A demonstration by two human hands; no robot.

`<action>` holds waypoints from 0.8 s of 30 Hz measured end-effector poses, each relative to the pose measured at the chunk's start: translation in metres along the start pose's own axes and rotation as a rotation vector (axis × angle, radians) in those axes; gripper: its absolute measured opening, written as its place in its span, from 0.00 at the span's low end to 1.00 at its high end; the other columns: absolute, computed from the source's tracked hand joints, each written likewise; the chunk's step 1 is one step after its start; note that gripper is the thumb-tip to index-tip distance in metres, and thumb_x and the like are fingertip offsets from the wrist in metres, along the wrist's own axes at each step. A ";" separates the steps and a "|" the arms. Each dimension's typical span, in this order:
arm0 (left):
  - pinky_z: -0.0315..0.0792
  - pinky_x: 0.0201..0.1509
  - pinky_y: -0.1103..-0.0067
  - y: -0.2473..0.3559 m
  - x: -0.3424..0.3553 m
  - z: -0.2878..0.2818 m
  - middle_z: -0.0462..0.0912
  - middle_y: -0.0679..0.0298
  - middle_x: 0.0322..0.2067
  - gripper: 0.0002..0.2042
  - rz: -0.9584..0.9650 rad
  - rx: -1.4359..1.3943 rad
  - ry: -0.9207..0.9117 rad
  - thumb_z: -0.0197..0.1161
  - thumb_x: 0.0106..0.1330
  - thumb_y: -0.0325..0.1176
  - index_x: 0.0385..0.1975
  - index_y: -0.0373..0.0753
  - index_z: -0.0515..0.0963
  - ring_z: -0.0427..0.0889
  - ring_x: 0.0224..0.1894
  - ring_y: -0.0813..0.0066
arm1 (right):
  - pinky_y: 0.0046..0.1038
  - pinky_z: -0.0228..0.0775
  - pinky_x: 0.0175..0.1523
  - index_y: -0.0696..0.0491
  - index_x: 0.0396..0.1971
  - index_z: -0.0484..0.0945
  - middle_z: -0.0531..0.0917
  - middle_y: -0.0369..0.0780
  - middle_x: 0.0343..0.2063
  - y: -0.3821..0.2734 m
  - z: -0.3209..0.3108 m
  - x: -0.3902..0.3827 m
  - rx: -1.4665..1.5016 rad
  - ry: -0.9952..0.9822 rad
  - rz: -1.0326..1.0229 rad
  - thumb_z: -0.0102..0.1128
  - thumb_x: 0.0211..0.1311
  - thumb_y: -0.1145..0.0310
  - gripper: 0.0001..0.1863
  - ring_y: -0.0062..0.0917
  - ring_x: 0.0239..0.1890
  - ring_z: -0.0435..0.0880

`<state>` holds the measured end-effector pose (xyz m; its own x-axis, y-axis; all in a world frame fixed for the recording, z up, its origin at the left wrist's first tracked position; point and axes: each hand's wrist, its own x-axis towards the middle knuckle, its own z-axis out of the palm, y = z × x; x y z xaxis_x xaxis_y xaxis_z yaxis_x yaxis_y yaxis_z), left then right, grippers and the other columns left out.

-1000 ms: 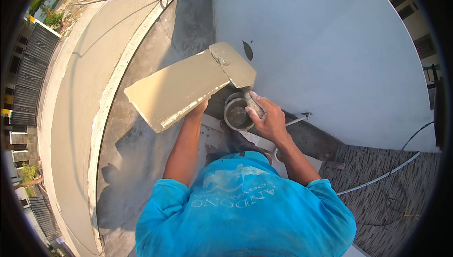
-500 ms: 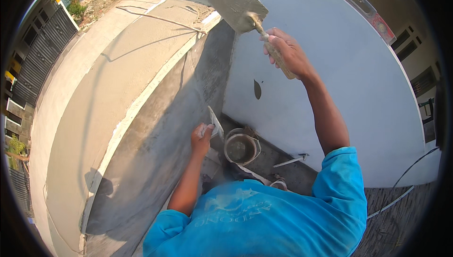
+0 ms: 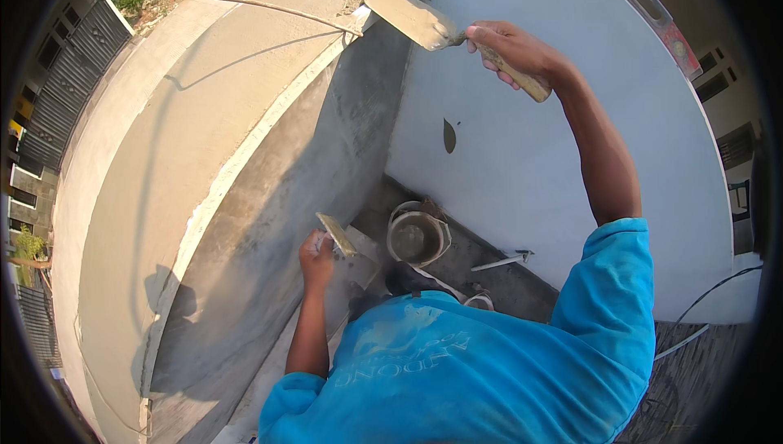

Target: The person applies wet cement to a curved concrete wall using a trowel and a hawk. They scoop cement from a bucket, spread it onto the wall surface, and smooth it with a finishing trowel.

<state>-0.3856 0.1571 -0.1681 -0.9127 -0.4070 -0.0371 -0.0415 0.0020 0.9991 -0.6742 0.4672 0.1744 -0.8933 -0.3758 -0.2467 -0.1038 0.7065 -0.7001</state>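
My right hand grips the wooden handle of a mortar-coated trowel, raised at the upper middle. Its flat blade lies at the far end of the plastered ledge, over or against the edge; contact is hard to tell. Lower down, my left hand holds a mortar-smeared float, seen nearly edge-on before the shaded grey face of the ledge. A bucket with grey contents stands on the floor in the corner, right of the float.
A pale blue-white wall rises on the right, with a red level along its top. A branch crosses the ledge. A white pipe and cable are at lower right. A gate stands far left.
The float has dropped and tilted from broad face up to nearly edge-on. The trowel has separated from it and risen to the ledge top, its blade lately lowering onto the edge.
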 end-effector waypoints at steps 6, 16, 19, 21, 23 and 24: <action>0.66 0.38 0.80 -0.009 0.004 -0.016 0.74 0.69 0.24 0.13 -0.012 0.172 -0.016 0.63 0.73 0.34 0.27 0.34 0.76 0.70 0.30 0.82 | 0.28 0.71 0.28 0.53 0.42 0.78 0.73 0.35 0.23 0.097 0.014 -0.075 -0.145 -0.084 0.146 0.54 0.74 0.49 0.20 0.19 0.20 0.75; 0.68 0.39 0.79 -0.032 -0.042 -0.058 0.73 0.68 0.23 0.16 -0.345 0.469 -0.010 0.65 0.73 0.39 0.27 0.34 0.76 0.69 0.30 0.80 | 0.46 0.77 0.56 0.41 0.59 0.77 0.84 0.42 0.51 0.376 0.235 -0.053 -0.503 -0.005 0.434 0.60 0.67 0.53 0.22 0.40 0.54 0.84; 0.66 0.36 0.78 -0.039 -0.056 -0.071 0.70 0.70 0.23 0.17 -0.411 0.561 -0.027 0.63 0.74 0.39 0.25 0.34 0.72 0.66 0.29 0.81 | 0.48 0.76 0.55 0.40 0.59 0.77 0.84 0.42 0.51 0.434 0.271 -0.017 -0.480 -0.023 0.521 0.61 0.66 0.52 0.23 0.41 0.55 0.84; 0.65 0.34 0.78 -0.036 -0.062 -0.074 0.68 0.71 0.22 0.18 -0.435 0.637 -0.035 0.63 0.74 0.38 0.24 0.35 0.70 0.65 0.29 0.81 | 0.50 0.76 0.55 0.39 0.60 0.77 0.84 0.42 0.51 0.459 0.288 0.004 -0.483 -0.031 0.573 0.62 0.66 0.51 0.24 0.41 0.56 0.84; 0.62 0.32 0.78 -0.040 -0.066 -0.075 0.65 0.71 0.22 0.19 -0.436 0.601 -0.017 0.63 0.74 0.38 0.23 0.37 0.67 0.62 0.28 0.83 | 0.52 0.75 0.57 0.38 0.61 0.76 0.84 0.41 0.53 0.472 0.300 0.028 -0.492 -0.040 0.632 0.61 0.66 0.51 0.24 0.40 0.57 0.83; 0.61 0.32 0.79 -0.038 -0.068 -0.078 0.64 0.72 0.22 0.19 -0.454 0.617 -0.028 0.63 0.74 0.38 0.23 0.37 0.66 0.62 0.28 0.83 | 0.52 0.74 0.58 0.37 0.62 0.76 0.84 0.41 0.53 0.483 0.306 0.036 -0.486 -0.046 0.654 0.61 0.66 0.50 0.25 0.40 0.57 0.83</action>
<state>-0.2906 0.1136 -0.2022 -0.7614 -0.4662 -0.4505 -0.6271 0.3532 0.6943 -0.6226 0.6114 -0.3775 -0.8214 0.1859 -0.5392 0.2449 0.9688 -0.0390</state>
